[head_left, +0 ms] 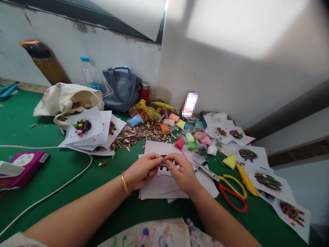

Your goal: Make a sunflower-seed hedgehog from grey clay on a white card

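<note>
Pinching a small slender piece between narrowly closed thumbs and forefingers, the person's left hand and right hand meet almost tip to tip; the piece is too small and too covered by the fingers for its kind to be told. It is held above a pile of plain white paper sheets near the middle of the near edge of the green-topped desk, and short dark marks show on the top sheet just below the fingertips. A smooth gold-coloured bangle circles the left wrist. Beyond the hands, toward the far edge, a loose heap of striped brown-and-white seeds spreads out, with small, brightly coloured, plastic-wrapped lumps at its right. Long-bladed scissors with one yellow and one red handle lie to the right of the right hand, blades partly over the sheets, and a slim yellow plastic tool lies just beside the handles. Along the right edge, white papers bearing seed designs run in a row toward the near right corner. Another stack of decorated white papers sits at the left of the heap, in front of a cream cloth bag. Nearer the left edge is a glossy purple packet.
</note>
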Available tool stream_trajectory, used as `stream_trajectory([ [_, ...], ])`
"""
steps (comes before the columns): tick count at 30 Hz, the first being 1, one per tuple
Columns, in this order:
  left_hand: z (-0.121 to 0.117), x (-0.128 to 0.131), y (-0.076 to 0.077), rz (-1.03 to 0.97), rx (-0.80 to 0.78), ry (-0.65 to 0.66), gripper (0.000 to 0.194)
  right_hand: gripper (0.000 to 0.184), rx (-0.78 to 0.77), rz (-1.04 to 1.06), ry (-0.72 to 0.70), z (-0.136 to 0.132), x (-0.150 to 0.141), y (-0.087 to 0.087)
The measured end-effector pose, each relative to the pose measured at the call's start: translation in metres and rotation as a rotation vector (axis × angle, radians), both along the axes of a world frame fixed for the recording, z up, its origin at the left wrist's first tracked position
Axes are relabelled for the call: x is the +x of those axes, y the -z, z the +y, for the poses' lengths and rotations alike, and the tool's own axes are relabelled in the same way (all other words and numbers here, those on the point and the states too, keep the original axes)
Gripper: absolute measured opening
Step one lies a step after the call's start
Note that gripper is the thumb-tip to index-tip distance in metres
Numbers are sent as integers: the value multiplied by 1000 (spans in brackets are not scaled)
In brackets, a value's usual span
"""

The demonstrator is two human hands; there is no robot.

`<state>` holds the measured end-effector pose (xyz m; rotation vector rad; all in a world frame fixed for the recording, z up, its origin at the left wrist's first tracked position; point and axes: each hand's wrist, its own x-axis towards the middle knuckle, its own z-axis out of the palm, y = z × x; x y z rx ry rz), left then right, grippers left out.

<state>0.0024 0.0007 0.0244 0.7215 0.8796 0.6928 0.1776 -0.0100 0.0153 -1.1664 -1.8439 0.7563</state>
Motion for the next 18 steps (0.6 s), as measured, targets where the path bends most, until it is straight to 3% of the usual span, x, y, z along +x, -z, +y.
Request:
stream_trajectory([
  [7,4,0,0,57,14,-14,32,10,9,-55,47,5,6,0],
  [12,6,-3,1,73,5,-64,30,11,-68,-97,92,12,16,0],
  [18,5,-2,3,152,71,-28,31,10,-59,-137,26,11,15,0],
])
